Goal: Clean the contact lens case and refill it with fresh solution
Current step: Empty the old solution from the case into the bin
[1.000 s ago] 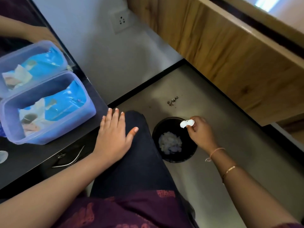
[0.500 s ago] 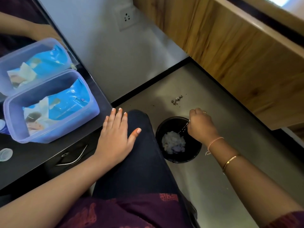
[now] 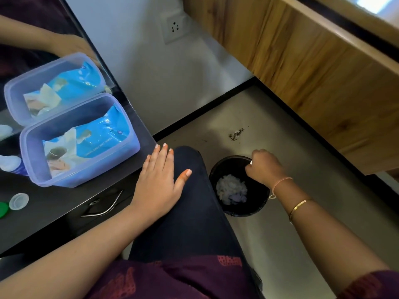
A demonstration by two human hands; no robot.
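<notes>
Hovering over the black bin [image 3: 228, 167], the right hand [image 3: 266, 167] has its fingers curled on a white scrap [image 3: 251, 162], of which only a sliver shows. The left hand [image 3: 159, 182] lies flat on the thigh, fingers straight. The contact lens case [image 3: 19, 201] sits on the bench [image 3: 54, 203], well apart from both hands. Risk: a scrap released off-centre falls to the floor, and fingers brushing the bin rim could carry contamination to the case.
</notes>
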